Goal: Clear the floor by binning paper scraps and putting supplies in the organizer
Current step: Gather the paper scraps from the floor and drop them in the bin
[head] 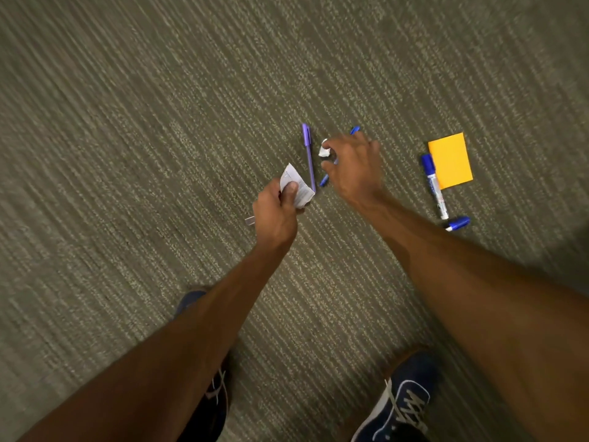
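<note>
My left hand is closed around a white printed paper scrap, held just above the carpet. My right hand reaches down over a blue pen, and its fingertips pinch a small crumpled white paper ball. The hand hides most of the blue pen; only its two ends show. A purple pen lies on the carpet between my two hands. To the right lie an orange sticky-note pad, a blue whiteboard marker and its loose blue cap.
Grey-green ribbed carpet fills the view. A small clear plastic piece lies just left of my left hand. My two blue sneakers stand at the bottom edge. No bin or organizer is in view.
</note>
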The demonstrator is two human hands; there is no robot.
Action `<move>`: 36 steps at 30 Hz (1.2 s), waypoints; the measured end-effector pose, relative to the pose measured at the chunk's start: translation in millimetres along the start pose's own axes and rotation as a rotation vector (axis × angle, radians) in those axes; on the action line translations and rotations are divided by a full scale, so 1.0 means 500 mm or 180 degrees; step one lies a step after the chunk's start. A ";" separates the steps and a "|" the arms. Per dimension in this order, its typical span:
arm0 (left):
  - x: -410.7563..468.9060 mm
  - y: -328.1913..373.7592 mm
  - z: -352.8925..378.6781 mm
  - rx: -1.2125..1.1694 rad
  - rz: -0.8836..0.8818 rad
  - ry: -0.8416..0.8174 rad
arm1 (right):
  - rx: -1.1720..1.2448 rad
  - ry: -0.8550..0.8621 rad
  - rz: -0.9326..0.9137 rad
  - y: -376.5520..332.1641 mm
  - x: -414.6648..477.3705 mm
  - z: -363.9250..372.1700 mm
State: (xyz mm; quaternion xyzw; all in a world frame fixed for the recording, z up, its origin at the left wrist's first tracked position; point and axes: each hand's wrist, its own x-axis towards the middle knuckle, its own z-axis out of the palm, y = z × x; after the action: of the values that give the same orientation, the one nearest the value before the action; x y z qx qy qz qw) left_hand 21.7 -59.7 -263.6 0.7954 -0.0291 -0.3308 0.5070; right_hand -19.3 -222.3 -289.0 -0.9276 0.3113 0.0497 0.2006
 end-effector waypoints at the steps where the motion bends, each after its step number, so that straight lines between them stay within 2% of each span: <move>1: 0.011 -0.005 -0.006 -0.0042 -0.0023 0.0025 | -0.0119 0.0036 0.0002 -0.003 0.008 0.011; 6: 0.038 -0.026 -0.028 -0.0408 -0.0277 -0.0025 | -0.0453 0.0141 -0.0067 0.000 0.034 0.049; 10: 0.032 -0.030 -0.040 -0.0568 -0.0320 -0.0097 | -0.0135 0.0214 0.0012 0.008 0.033 0.049; 13: 0.020 -0.016 -0.040 -0.0569 -0.0432 -0.0232 | 0.0892 0.0135 0.0391 0.001 0.014 0.019; 18: -0.036 0.054 -0.023 -0.0514 -0.0565 -0.0429 | 0.2609 0.0309 0.1461 -0.021 -0.071 -0.071; 22: -0.100 0.138 -0.002 -0.0457 -0.0575 -0.0422 | 0.3835 0.0510 0.2091 -0.023 -0.173 -0.179; 30: -0.298 0.303 0.076 -0.0150 -0.0557 -0.1003 | 0.4907 0.1180 0.2972 0.031 -0.424 -0.410; 33: -0.371 0.346 0.127 0.0019 -0.0528 -0.1090 | 0.5181 0.1504 0.3238 0.065 -0.518 -0.473; 36: -0.440 0.372 0.188 0.0126 -0.0532 -0.1410 | 0.5424 0.1894 0.3454 0.107 -0.602 -0.519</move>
State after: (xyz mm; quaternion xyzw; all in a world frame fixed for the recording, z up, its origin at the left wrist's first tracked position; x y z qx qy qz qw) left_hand -148.4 -139.9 -25.9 0.7128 -0.0801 -0.5375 0.4434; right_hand -300.7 -197.8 -4.4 -0.1909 0.6535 -0.3322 0.6528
